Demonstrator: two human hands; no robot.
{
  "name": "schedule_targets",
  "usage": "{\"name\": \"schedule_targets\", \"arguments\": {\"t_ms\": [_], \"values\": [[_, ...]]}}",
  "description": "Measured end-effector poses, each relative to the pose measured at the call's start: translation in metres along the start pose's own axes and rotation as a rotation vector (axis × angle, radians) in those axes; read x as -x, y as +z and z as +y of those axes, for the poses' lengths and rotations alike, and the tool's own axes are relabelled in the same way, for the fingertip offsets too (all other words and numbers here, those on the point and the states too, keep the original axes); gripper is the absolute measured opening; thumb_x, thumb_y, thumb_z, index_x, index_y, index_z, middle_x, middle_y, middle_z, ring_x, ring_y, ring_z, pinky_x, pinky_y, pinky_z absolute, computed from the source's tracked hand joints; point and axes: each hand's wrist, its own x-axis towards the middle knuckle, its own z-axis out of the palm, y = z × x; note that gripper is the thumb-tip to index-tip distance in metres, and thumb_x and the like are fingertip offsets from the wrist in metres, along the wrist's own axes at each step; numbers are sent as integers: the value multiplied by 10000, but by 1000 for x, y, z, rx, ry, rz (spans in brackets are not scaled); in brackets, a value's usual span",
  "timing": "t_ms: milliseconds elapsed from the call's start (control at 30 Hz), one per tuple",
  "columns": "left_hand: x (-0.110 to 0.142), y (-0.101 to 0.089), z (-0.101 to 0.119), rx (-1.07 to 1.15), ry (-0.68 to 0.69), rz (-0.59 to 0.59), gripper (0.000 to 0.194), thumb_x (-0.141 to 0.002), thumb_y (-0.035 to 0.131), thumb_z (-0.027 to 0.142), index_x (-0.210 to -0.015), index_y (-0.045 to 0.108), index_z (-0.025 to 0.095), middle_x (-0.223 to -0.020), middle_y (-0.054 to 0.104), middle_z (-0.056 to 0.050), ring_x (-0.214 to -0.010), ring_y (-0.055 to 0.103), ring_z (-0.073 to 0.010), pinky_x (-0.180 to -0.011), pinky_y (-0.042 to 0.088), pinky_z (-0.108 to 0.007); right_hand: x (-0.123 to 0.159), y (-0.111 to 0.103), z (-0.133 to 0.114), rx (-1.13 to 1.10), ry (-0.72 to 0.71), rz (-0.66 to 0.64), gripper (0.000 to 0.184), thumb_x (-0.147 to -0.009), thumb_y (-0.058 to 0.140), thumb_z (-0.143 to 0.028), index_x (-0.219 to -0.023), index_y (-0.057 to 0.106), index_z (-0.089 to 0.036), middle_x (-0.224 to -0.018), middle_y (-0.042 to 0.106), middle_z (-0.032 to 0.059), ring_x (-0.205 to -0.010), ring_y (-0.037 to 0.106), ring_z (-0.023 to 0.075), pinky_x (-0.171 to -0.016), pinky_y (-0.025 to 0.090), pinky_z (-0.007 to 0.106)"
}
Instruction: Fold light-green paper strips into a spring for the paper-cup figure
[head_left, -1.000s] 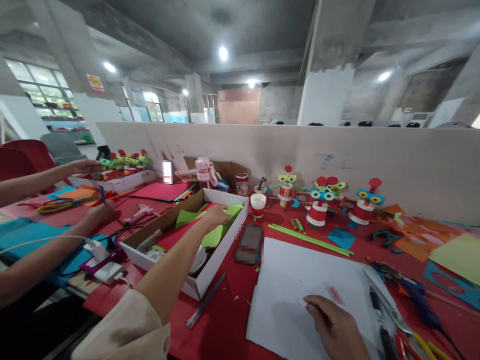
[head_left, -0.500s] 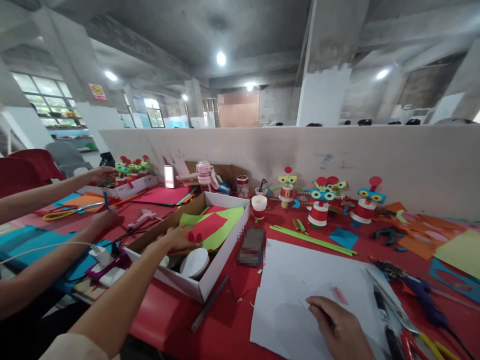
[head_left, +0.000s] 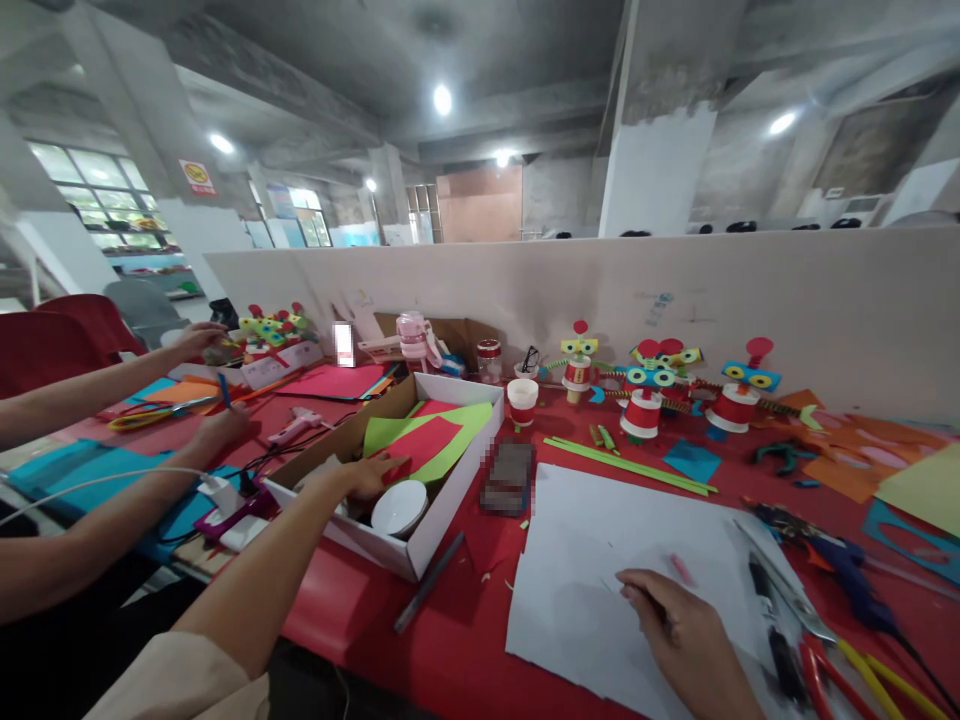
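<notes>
My left hand (head_left: 367, 474) is inside the white cardboard box (head_left: 457, 499), its fingers stretched out beside red paper (head_left: 426, 443) that lies on green paper (head_left: 471, 430). Whether the fingertips press on the paper or hover over it I cannot tell. Just in front of that hand sits a round white container (head_left: 400, 508). My right hand (head_left: 679, 628) rests on a large white sheet (head_left: 574, 560), thumb and fingers brought together; what they pinch is hidden. A small pink piece (head_left: 682, 569) lies on the sheet beyond it.
To the right lie scissors (head_left: 787, 585), a black pen (head_left: 780, 640) and a blue glue gun (head_left: 844, 570). Several paper-cup robot figures (head_left: 643, 408) stand at the back. Beside the box are a phone (head_left: 508, 478) and a paper cup (head_left: 523, 400). Another person's hands (head_left: 225, 428) work at the left.
My left hand has drawn back from the far end of the box toward its near-left side, uncovering red paper and the white container. My right hand has stayed over the sheet.
</notes>
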Motion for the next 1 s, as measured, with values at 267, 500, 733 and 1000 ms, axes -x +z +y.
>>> {"name": "schedule_targets", "arguments": {"t_ms": [267,500,733,1000], "values": [[11,-7,9,23,-39,-22,690,-685,599,213,-1369,508,230,-1435,506,-81,-1315,479,-237,-1063,361,-308,0,-1,0,5,9,5,264,-884,491,-399,-896,707,-249,-836,769,35,-681,716,203,-632,585,297],[23,-15,18,6,-274,160,429,-848,440,307,-1206,650,197,-1234,660,-162,-1147,600,-365,-933,445,-455,1,-1,0,3,9,9,259,-891,489,-394,-907,704,-250,-855,768,37,-701,715,202,-629,580,294],[39,-35,21,63,-595,417,443,-899,335,339,-1170,631,150,-1116,686,-201,-1013,646,-359,-755,488,-411,1,-1,2,-8,6,11,256,-889,492,-378,-910,707,-241,-841,763,40,-687,708,197,-657,579,293],[47,-38,21,34,-566,487,488,-869,329,212,-1320,510,165,-1078,699,-168,-990,656,-309,-721,466,-329,1,-1,4,9,4,-5,241,-900,484,-351,-926,698,-244,-842,761,34,-663,700,187,-652,574,290]]}}
